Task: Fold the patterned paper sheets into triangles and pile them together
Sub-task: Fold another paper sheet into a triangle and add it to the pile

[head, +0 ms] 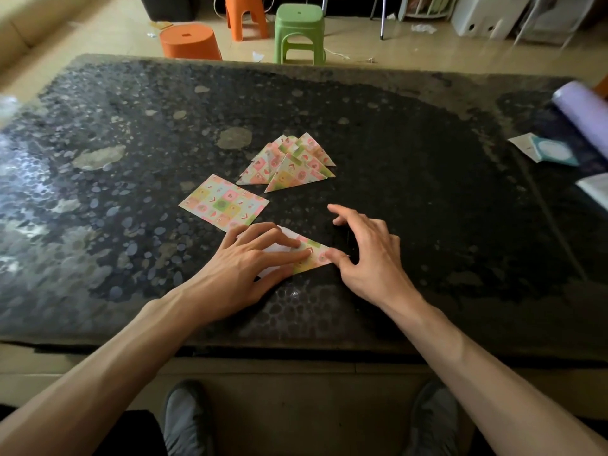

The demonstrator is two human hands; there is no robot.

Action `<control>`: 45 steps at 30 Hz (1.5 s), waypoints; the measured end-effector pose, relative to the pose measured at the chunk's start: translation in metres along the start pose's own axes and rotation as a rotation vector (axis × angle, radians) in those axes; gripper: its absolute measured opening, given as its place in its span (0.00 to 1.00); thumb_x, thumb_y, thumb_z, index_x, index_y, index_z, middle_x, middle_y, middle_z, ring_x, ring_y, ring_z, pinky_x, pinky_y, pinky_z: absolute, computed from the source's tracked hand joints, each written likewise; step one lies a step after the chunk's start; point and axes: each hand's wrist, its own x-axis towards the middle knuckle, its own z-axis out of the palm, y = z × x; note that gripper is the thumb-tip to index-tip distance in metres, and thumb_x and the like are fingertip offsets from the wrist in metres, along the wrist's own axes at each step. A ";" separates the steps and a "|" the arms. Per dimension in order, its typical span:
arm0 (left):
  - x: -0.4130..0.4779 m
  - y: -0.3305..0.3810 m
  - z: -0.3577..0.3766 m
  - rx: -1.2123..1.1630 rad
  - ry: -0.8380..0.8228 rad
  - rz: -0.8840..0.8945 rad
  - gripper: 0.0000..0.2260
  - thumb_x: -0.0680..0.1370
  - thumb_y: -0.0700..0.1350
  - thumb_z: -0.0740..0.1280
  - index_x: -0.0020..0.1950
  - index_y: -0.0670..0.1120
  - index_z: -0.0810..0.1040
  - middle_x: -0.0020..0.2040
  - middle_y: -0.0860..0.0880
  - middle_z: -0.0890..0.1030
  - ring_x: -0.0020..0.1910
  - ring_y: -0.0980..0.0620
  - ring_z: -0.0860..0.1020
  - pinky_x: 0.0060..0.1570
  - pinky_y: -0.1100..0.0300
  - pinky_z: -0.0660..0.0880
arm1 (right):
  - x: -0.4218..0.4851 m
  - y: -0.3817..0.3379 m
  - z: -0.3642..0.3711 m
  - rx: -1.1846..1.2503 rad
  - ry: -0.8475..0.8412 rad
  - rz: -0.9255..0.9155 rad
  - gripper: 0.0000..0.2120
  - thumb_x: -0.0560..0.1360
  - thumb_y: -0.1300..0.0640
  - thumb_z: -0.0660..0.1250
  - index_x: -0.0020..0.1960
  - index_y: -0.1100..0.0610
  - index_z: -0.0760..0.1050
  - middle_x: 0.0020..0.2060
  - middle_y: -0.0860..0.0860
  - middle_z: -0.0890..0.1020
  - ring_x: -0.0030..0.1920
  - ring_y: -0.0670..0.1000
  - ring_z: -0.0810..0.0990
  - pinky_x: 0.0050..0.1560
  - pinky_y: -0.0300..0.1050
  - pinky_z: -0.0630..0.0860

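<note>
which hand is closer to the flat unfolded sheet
Left. The left hand presses the half-folded sheet just below the near corner of the unfolded sheet. The right hand sits farther right, at the half-folded sheet's other end.

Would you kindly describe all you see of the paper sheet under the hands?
The paper sheet is printed in pastel pink, green and yellow squares, its white underside showing. It lies partly folded on the dark table. The left hand presses it flat; the right hand touches its right corner.
</note>
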 end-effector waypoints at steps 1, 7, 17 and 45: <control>0.001 0.000 0.000 -0.003 0.000 -0.003 0.19 0.84 0.62 0.54 0.74 0.65 0.71 0.70 0.63 0.72 0.76 0.55 0.64 0.72 0.49 0.60 | -0.001 0.000 0.001 -0.005 0.010 -0.006 0.33 0.78 0.52 0.73 0.78 0.38 0.63 0.66 0.39 0.74 0.71 0.46 0.66 0.65 0.47 0.60; 0.003 0.001 -0.002 -0.017 0.006 0.000 0.17 0.85 0.58 0.60 0.74 0.66 0.72 0.69 0.63 0.71 0.76 0.56 0.63 0.73 0.49 0.61 | 0.003 0.001 -0.003 0.015 -0.052 0.002 0.36 0.77 0.52 0.73 0.79 0.37 0.60 0.66 0.38 0.73 0.71 0.46 0.64 0.65 0.47 0.57; 0.005 0.000 -0.006 -0.044 -0.026 -0.005 0.18 0.84 0.60 0.58 0.74 0.66 0.71 0.70 0.65 0.70 0.77 0.56 0.62 0.74 0.48 0.59 | 0.001 0.005 -0.014 -0.021 -0.066 0.052 0.31 0.78 0.49 0.72 0.77 0.36 0.64 0.72 0.39 0.68 0.76 0.47 0.58 0.72 0.53 0.57; 0.004 -0.012 -0.016 -0.118 -0.078 -0.003 0.19 0.79 0.60 0.65 0.70 0.66 0.75 0.72 0.73 0.69 0.80 0.59 0.56 0.74 0.54 0.54 | -0.003 -0.019 0.001 -0.181 -0.143 0.157 0.46 0.69 0.23 0.67 0.80 0.38 0.55 0.77 0.44 0.55 0.79 0.50 0.48 0.77 0.56 0.49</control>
